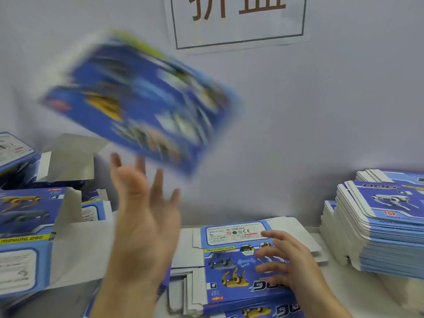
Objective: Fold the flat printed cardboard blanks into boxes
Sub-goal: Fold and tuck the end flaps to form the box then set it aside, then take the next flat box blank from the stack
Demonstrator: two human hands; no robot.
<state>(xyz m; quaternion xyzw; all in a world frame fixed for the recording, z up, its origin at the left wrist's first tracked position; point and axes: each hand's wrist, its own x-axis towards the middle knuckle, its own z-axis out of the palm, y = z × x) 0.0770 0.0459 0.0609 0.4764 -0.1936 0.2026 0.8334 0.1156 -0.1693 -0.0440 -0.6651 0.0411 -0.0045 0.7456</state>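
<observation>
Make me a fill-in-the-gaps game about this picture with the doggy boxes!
1. The blurry folded box is up in the ____, touching neither hand.
2. The left hand is ____, with its fingers spread below the box.
3. The right hand reaches over a flat blank lying on the ____.
4. The tall stack of blanks sits on the person's ____ side.

Missing words: air; open; table; right

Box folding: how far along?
Done: several folded boxes piled at left, and one blurred box in the air above the open left hand. In hand: right hand fingers spread over the next flat blank. Left: tall stacks of blanks at right, so plenty remains.
</observation>
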